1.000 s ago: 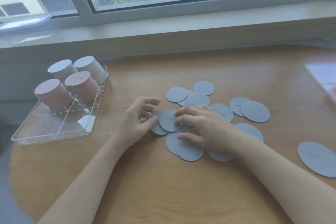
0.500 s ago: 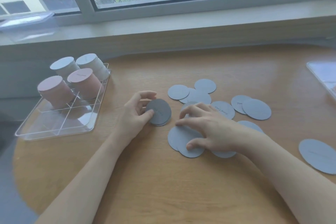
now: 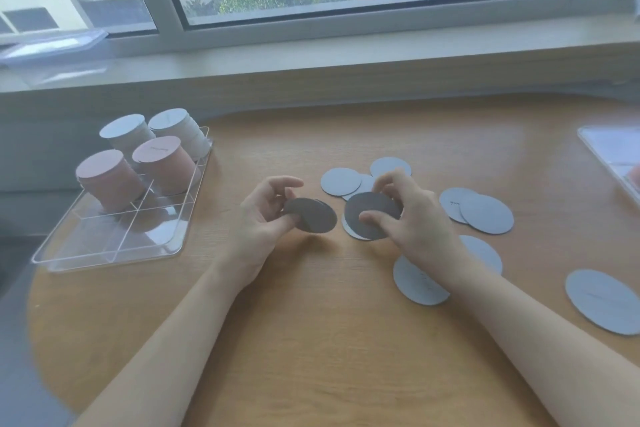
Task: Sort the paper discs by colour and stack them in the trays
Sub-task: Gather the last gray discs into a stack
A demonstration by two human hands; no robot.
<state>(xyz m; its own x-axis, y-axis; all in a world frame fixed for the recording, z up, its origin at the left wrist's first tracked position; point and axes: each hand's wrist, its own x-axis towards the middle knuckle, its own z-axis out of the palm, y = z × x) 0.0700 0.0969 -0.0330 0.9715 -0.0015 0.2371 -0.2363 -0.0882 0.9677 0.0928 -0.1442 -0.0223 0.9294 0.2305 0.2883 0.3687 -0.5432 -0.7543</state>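
- Grey paper discs sit in both hands, raised just above the wooden table (image 3: 311, 340): the left hand (image 3: 263, 218) pinches a small stack of discs (image 3: 313, 217) between thumb and curled fingers, tilted so only the shaded underside shows.
- Close beside it, the right hand (image 3: 412, 218) grips a second batch of discs (image 3: 372, 215) by the rim, thumb in front, fingers curled behind; how many discs each hand holds is hard to make out.
- 1 pale disc edge (image 3: 348, 230) peeks out under the right-hand batch, mostly hidden.
- Loose grey discs lie flat around the right hand: a cluster behind it (image 3: 341, 181), 2 overlapping to its right (image 3: 486, 213), 2 partly covered by the right forearm (image 3: 417, 282).
- 1 more disc (image 3: 604, 302) lies well apart near the right border, its edge cut off.
- A clear divided tray (image 3: 107, 253) stands at the table's left edge, well apart from the hands; 2 pink stacks (image 3: 110, 180) and 2 whitish stacks (image 3: 130, 132) fill its far compartments, while the near ones look bare.
- A second clear tray (image 3: 609, 152) is cut off at the right border; its contents cannot be made out.
- Bare wood spreads between the left hand and the tray, and in front of both forearms.
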